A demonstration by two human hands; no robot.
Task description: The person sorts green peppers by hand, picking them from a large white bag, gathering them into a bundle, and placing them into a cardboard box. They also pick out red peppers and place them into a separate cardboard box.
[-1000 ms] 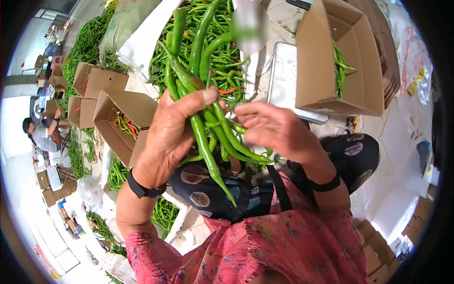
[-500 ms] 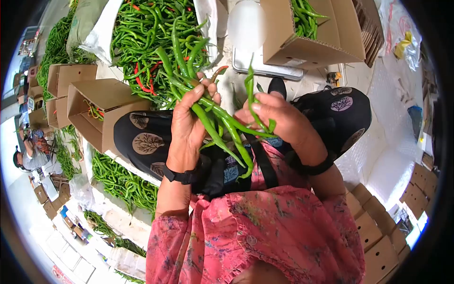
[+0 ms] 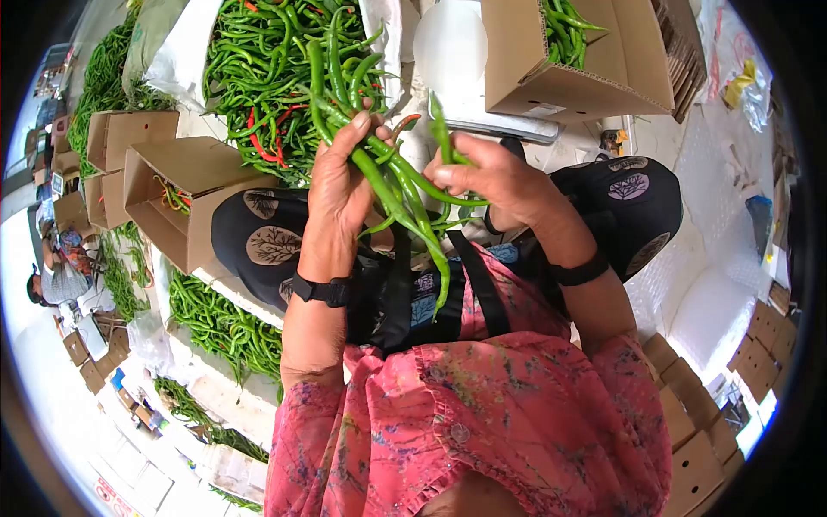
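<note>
My left hand (image 3: 338,189) is closed around a bunch of long green chili peppers (image 3: 388,191), with the thumb across them. Their ends stick out above the fist and hang down toward my lap. A single green chili pepper (image 3: 441,131), a little blurred, stands up from the pinched fingers of my right hand (image 3: 510,183). That hand is just right of the bunch, and its fingertips overlap the bunch's right side in this view. A reddish-brown pepper tip (image 3: 405,126) pokes out beside my left fingers.
Ahead lies a large heap of green and some red chilies (image 3: 258,77) in a white sack. An open carton (image 3: 573,90) with green chilies stands ahead right, on a flat metal platform (image 3: 525,127). Another open carton (image 3: 185,194) sits by my left knee. Another person (image 3: 65,280) is far left.
Both hands have shifted slightly, the right one up and left with its fingers closer together. The bunch has moved up a little, and the single pepper now stands nearer to it.
</note>
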